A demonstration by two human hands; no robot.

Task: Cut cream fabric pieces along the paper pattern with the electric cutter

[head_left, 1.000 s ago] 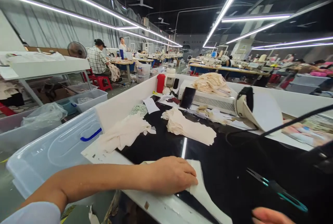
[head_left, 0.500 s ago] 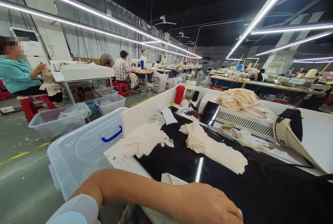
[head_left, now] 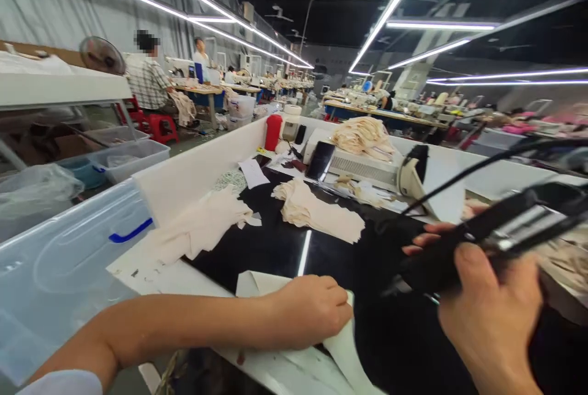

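My left hand (head_left: 312,312) is curled closed at the edge of a pale, curved sheet (head_left: 346,355) on the glossy black tabletop (head_left: 275,248); its fingertips are hidden. In my right hand (head_left: 491,303) is a black corded hand tool (head_left: 463,242) with a metal part, blurred by motion, held tilted above the table. Its cable runs up and to the right. Beyond my left hand lies a stack of cream fabric pieces (head_left: 321,211). Another cream fabric pile (head_left: 197,223) rests at the table's left side.
A clear plastic bin lid (head_left: 68,260) with a blue handle adjoins the left. Low white walls (head_left: 184,168) border the table. At the back stand a phone (head_left: 320,161), a red container (head_left: 272,131) and a white machine with fabric (head_left: 362,136) on top. People sit farther off.
The view has swung right. My left hand has lifted off the near tabletop area and curled tighter, with more of the pale sheet showing. My right hand has come into view with the corded tool.
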